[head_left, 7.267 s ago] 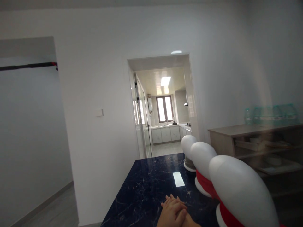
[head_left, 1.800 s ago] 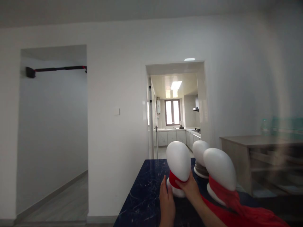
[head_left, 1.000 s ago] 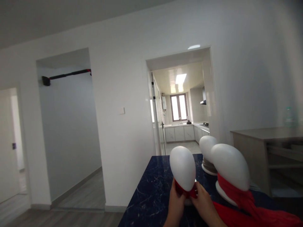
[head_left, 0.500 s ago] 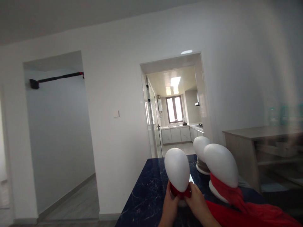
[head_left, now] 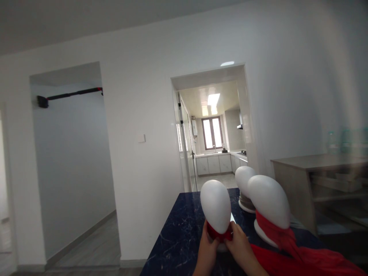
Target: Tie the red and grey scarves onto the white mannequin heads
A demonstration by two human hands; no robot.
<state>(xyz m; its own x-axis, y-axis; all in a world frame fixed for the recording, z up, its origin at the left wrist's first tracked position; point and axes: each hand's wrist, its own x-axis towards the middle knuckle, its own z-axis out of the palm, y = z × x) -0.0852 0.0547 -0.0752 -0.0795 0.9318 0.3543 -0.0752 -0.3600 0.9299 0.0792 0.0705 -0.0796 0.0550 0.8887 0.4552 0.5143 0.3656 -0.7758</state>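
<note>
A smooth white mannequin head (head_left: 215, 205) stands in front of me on a dark blue marbled table (head_left: 178, 230). Red cloth (head_left: 220, 233) wraps its neck. My left hand (head_left: 207, 245) grips that cloth at the left of the neck, and my right hand (head_left: 238, 241) grips it at the right. Both thumbs meet at the front, just under the chin, and the other fingers curl behind the neck, partly hidden. To the right, a second white mannequin head (head_left: 268, 199) wears a red scarf (head_left: 276, 232) whose long end trails toward the lower right.
Behind it stands a third white mannequin head (head_left: 244, 180) with a grey-brown wrap (head_left: 245, 203) at its neck. A wooden shelf unit (head_left: 299, 184) is at the right, with bottles (head_left: 332, 142) on top. Beyond the table, a doorway (head_left: 211, 126) opens into a kitchen.
My view has shifted very slightly. Both hands keep their grip on the red cloth at the neck, with hardly any movement.
</note>
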